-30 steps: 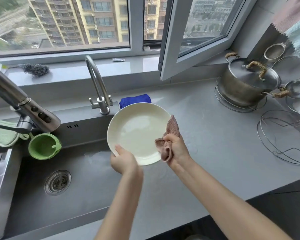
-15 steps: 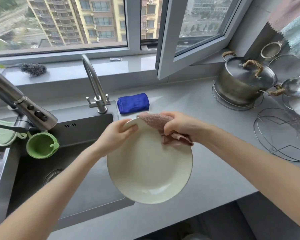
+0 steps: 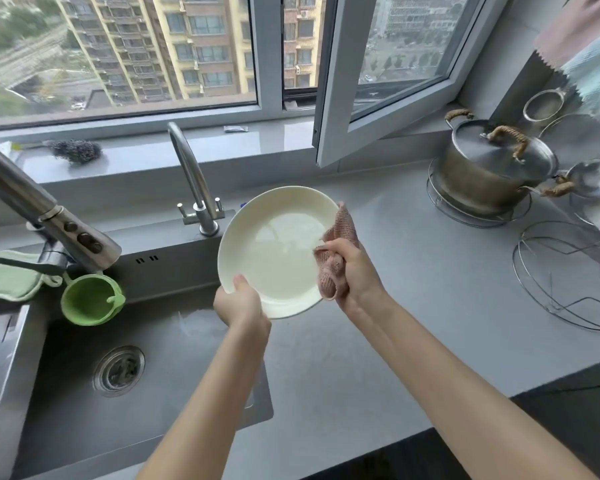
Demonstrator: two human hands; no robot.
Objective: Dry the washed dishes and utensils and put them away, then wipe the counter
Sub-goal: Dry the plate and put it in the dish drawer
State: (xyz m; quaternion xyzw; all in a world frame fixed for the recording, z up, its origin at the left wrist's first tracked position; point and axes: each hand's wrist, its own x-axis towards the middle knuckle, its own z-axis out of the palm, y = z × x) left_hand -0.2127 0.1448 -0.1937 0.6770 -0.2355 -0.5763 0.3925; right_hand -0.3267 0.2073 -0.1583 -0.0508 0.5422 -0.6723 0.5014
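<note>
A cream round plate (image 3: 278,251) is held tilted over the sink's right edge, its inner face turned towards me. My left hand (image 3: 241,306) grips its lower left rim, thumb on the inside. My right hand (image 3: 352,271) clutches a pink knitted cloth (image 3: 338,252) pressed against the plate's right rim. The cloth wraps over the edge there.
The grey sink (image 3: 84,393) with its drain lies lower left, with two faucets (image 3: 194,178) and a green cup (image 3: 90,299) behind it. A lidded steel pot (image 3: 489,171), strainers and a wire rack (image 3: 568,278) stand on the grey counter (image 3: 413,271) at right. An open window frame (image 3: 329,98) juts over the counter.
The plate has been turned over and lifted back up; half a second ago its back faced me lower down. My left hand shifted from the top rim to the lower left rim.
</note>
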